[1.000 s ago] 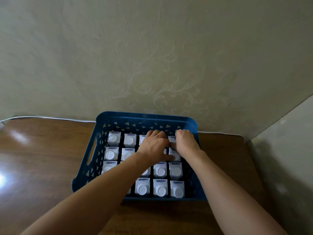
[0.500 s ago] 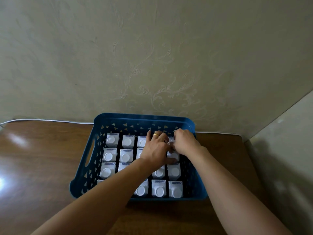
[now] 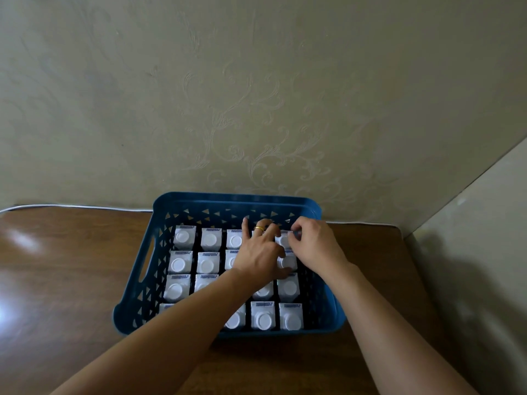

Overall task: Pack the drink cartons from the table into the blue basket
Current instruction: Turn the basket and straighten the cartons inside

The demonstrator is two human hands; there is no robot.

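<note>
1. Drink cartons [image 3: 210,240] stand upright in the blue basket [image 3: 236,201], side by side in straight rows, each one with a round white cap on its top.
2. The blue basket sits on a brown wooden table [image 3: 62,269], with its far rim close to the beige patterned wall [image 3: 228,95]. Its sides have small triangle holes, and a handle slot is cut in the left side.
3. The left hand [image 3: 258,259] lies flat on top of the cartons in the right part of the basket. Its fingers are straight and a little spread, pressing down on the carton tops, and one finger wears a gold ring [image 3: 259,228].
4. The right hand [image 3: 315,246] is at the far right corner of the basket, just beside the left hand. Its fingers are curled, and the fingertips pinch the top edge of the corner carton [image 3: 283,240] (how firm the pinch is, the view does not show).
5. Both forearms come from the bottom of the view and reach over the near rim; the left forearm hides some cartons in the near rows.
6. A thin white cable [image 3: 85,207] runs along the far edge of the table, next to the wall.
7. Light reflects brightly from the polished table on the left side.
</note>
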